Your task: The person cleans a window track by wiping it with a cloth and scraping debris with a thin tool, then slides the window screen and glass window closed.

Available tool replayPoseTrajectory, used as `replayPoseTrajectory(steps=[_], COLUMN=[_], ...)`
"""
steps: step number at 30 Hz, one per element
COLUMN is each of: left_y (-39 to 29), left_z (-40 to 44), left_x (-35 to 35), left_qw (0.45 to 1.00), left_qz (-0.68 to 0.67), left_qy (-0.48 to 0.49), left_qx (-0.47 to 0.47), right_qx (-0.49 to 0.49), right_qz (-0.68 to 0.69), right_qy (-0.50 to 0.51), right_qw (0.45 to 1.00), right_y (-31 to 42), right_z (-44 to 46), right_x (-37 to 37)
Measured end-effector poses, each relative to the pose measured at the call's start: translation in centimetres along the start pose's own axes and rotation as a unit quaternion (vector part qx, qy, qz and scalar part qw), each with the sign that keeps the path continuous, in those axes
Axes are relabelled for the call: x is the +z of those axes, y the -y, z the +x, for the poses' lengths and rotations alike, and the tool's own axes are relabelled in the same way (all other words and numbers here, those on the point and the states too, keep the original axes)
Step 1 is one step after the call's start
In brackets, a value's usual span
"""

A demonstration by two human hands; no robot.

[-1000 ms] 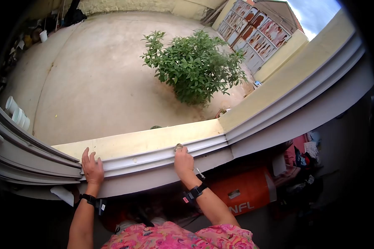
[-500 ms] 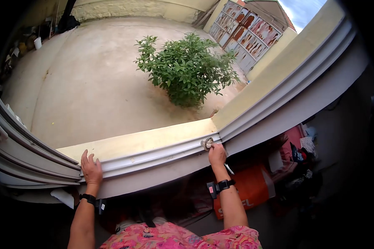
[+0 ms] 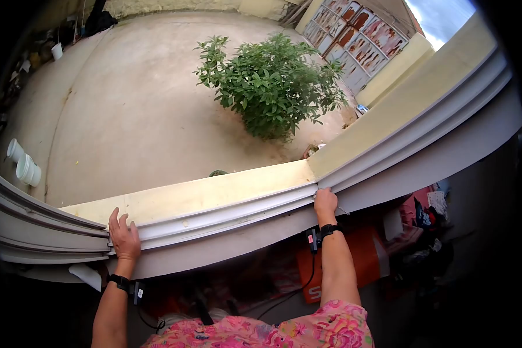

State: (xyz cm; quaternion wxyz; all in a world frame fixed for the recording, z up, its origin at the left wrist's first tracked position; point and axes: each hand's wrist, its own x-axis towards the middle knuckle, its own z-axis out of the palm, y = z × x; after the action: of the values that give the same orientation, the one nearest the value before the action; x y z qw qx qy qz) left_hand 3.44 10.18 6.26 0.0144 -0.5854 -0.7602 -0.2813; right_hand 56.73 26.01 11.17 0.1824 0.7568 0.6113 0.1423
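Observation:
My left hand (image 3: 125, 236) rests with its fingers spread on the left end of the white window track (image 3: 226, 214), beside the stacked sliding panels (image 3: 52, 223). At the track's right corner, my right hand (image 3: 326, 204) is closed and pressed against the frame. A small greyish rag is gripped in it, now almost wholly hidden by the fingers. A thin pale strip (image 3: 343, 211) sticks out on the right side of this hand.
Beyond the yellowish sill (image 3: 214, 188) lies a concrete yard with a leafy bush (image 3: 267, 87), white buckets (image 3: 28, 169) and a rusty gate (image 3: 359, 40). Below the right arm are an orange bag (image 3: 307, 261) and piled cloths (image 3: 417, 209). The side frame (image 3: 417, 127) rises at right.
My right hand has slid right along the track into the corner, and the rag has gone from sight behind the fingers. My left hand stays by the panels. The view has shifted slightly.

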Motion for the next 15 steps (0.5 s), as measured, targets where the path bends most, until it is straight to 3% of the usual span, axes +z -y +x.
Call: replayPoseTrajectory(steps=[8, 12, 15], left_y=[-0.1, -0.2, -0.1], left_z=[-0.1, 0.0, -0.2], left_x=[0.0, -0.1, 0.0], left_qw=[1.000, 1.000, 1.000], left_qz=[0.005, 0.006, 0.003], left_qy=[-0.005, -0.006, -0.011], left_qx=[0.006, 0.000, 0.003], right_qx=[0.070, -0.077, -0.118], right_qz=[0.060, 0.046, 0.060], right_qy=[-0.031, 0.042, 0.064], right_qw=[0.995, 0.995, 0.989], right_y=[6.6, 9.3, 11.8], right_z=[-4.1, -6.6, -8.7], right_x=[0.1, -4.2, -6.8])
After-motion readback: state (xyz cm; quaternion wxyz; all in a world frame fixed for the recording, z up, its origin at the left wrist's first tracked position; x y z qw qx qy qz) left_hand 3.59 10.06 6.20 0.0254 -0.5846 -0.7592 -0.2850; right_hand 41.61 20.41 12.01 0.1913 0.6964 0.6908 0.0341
